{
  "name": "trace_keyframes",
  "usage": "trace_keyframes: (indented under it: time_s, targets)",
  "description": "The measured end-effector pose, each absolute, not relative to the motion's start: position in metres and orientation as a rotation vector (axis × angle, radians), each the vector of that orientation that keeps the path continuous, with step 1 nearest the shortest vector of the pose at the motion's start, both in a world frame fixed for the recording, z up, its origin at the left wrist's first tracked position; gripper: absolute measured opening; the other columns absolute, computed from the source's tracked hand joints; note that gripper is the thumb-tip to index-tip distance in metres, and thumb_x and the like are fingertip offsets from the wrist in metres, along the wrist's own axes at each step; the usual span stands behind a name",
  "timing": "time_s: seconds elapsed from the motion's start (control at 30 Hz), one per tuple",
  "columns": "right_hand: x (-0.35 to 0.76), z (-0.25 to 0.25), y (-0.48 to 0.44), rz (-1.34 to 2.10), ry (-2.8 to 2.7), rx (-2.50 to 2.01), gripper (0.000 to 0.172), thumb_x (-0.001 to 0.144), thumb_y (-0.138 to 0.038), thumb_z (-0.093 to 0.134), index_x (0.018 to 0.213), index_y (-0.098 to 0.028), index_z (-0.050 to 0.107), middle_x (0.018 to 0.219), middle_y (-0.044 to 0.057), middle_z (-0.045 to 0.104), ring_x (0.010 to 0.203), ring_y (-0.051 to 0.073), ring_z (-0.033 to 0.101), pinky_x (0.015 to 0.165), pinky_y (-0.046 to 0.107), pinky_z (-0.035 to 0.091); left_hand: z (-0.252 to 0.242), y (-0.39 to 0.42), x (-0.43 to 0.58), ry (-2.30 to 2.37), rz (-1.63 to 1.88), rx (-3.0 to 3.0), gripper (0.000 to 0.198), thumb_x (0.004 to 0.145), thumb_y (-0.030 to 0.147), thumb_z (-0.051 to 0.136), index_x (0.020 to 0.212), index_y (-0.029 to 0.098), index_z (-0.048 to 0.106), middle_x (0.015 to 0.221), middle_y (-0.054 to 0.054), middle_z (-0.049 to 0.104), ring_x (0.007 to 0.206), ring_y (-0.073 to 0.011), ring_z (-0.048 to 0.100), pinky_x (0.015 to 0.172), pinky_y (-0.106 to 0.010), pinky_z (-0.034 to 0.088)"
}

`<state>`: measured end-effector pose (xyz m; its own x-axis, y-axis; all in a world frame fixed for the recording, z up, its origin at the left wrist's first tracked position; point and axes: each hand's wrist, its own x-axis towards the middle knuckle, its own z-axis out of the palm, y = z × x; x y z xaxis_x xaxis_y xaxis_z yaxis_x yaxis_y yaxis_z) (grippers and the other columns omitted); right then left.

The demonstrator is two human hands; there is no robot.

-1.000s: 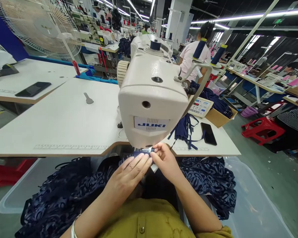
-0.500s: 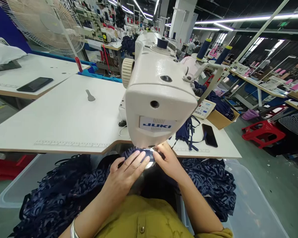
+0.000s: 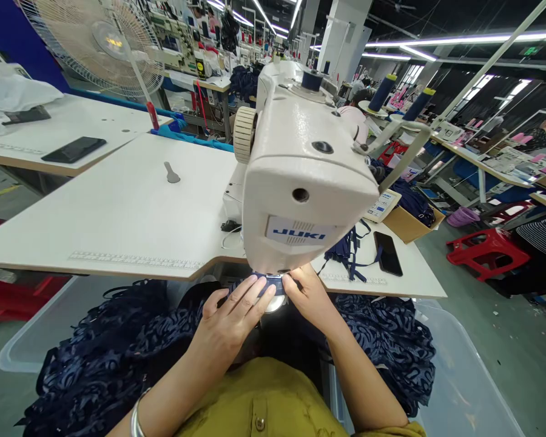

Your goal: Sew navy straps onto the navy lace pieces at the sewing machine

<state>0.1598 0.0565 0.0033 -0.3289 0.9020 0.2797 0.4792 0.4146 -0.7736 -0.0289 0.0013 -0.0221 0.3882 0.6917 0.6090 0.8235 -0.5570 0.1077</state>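
Note:
At the needle end of the white JUKI sewing machine (image 3: 309, 176) lies a strip of navy fabric (image 3: 276, 286). My left hand (image 3: 227, 318) presses on it from the left, its fingers stretched out and flat. On the other side my right hand (image 3: 310, 298) has thumb and forefinger closed at the strip's right edge, close under the machine head. The needle and presser foot are hidden behind the head. A lit round metal plate (image 3: 275, 302) shows just below the cloth. Patterned navy fabric is heaped to the left (image 3: 104, 358) and right (image 3: 391, 346) of my lap.
The white sewing table (image 3: 118, 206) carries a small grey metal piece (image 3: 171, 173), navy straps (image 3: 346, 252) and a black phone (image 3: 387, 254). Clear plastic bins (image 3: 464, 364) hold the heaps. A fan (image 3: 104, 42) stands back left, a red stool (image 3: 486, 252) right.
The view has shifted slightly, so the machine and table sit a little farther right. Both hands stay at the fabric strip in nearly the same pose.

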Motion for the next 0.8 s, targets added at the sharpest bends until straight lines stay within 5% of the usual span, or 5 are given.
trace_keyframes:
  time_s: [0.8]
  targets:
    - [0.1556,0.0015,0.0558,0.764,-1.94,-1.201,0.019,0.092,-0.02,0.044,0.089,-0.023,0.063,0.09,0.004,0.053,0.084,0.018,0.053,0.083,0.033,0.045,-0.0255,0.0018,-0.0262,-1.386,-0.941,-2.388,0.04,0.099,0.018,0.028,0.131,0.025,0.052,0.129,-0.005,0.061,0.121,-0.0177,0.054,0.099,-0.034,0.028]
